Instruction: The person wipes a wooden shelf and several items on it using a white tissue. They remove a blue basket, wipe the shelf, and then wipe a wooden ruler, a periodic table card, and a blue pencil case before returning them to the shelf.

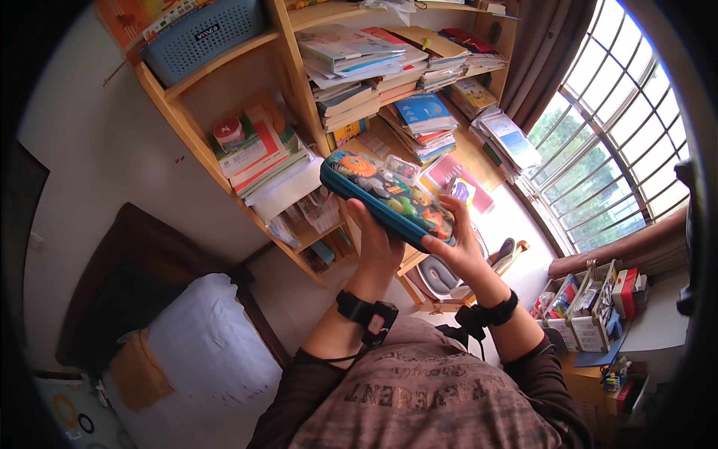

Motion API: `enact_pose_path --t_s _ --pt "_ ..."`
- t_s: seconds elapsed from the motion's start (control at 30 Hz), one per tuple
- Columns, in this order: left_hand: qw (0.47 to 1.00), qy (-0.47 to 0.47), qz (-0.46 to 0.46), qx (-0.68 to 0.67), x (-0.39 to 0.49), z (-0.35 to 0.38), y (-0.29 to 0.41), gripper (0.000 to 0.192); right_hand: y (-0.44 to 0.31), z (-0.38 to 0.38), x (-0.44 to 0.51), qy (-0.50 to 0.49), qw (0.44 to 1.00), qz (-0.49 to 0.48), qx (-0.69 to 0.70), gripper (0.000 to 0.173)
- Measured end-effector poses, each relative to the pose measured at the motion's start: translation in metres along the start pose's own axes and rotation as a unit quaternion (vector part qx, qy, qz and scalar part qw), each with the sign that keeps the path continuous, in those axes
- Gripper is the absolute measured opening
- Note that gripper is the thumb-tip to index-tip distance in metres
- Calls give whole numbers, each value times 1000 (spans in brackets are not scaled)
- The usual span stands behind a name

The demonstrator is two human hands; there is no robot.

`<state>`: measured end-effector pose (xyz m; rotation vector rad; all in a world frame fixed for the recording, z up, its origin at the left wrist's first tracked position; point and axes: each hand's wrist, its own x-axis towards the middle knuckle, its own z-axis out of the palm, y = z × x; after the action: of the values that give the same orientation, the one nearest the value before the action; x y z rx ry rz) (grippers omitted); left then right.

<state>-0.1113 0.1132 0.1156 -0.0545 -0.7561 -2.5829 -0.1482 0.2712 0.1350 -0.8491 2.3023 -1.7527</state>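
A hard-shell pencil case [387, 196] with colourful cartoon animals on its lid and a teal side is held up between both hands. My left hand [376, 236] supports it from below, the thumb along the teal side. At the other end of the case, my right hand [460, 241] grips a corner with thumb and fingers. The case looks closed. Beyond it, on the wooden desk [482, 168], lie a small clear plastic box [402, 168] and a pink booklet [457, 177]. Dark straps with small devices circle both wrists.
Stacks of books [426, 118] and papers fill the desk and wooden shelves. A blue basket [207, 45] sits on the upper left shelf. To the right are a barred window [606, 140] and white storage baskets [589, 331]. A bed [207, 337] stands at lower left, a chair [440, 275] by the desk.
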Motion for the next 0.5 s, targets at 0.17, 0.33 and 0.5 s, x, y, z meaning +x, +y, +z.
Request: enact_pose_path --t_s 0.17,0.33,0.5 --pt "1000 14 -5 3 -2 -8 -1 98 -8 -6 1 -32 994 48 88 76" --pt "1000 28 -7 -2 -3 -17 -5 99 -10 -9 2 -49 985 84 142 81" --pt "996 -14 -54 -74 -5 -39 -8 99 -8 -9 0 -43 978 114 169 79"
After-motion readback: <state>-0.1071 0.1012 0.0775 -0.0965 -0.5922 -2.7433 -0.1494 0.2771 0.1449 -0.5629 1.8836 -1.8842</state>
